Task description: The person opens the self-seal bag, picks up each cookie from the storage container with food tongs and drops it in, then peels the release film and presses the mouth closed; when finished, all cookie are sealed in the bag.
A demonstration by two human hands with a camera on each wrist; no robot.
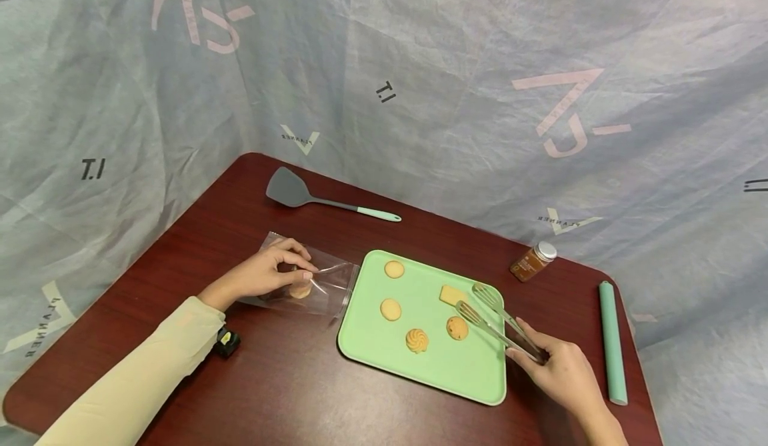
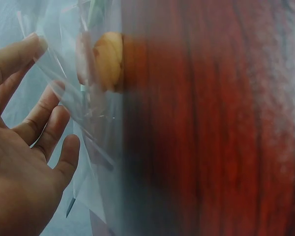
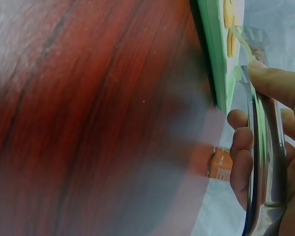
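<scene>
My left hand (image 1: 279, 266) pinches the upper film of a clear plastic bag (image 1: 327, 279) lying to the left of the green tray (image 1: 372, 359). Inside the bag is a round cookie (image 2: 108, 61), partly covered by the fingers in the head view. With my right hand (image 1: 561, 369) I grip metal tongs (image 3: 265, 147), their ends spread over the right part of the tray. Near those ends lie a rectangular biscuit (image 1: 451, 295) and a round dotted cookie (image 1: 457, 328). A swirl cookie (image 1: 417, 341) and two plain round cookies (image 1: 391, 309) also sit on the tray.
A grey spatula (image 1: 291, 189) with a mint handle lies at the back left. Behind the tray stands a jar (image 1: 533, 261) with a silver lid, tilted in view. A green roll (image 1: 612, 343) lies along the right edge. Fabric curtains (image 1: 420, 99) surround the table (image 1: 282, 386).
</scene>
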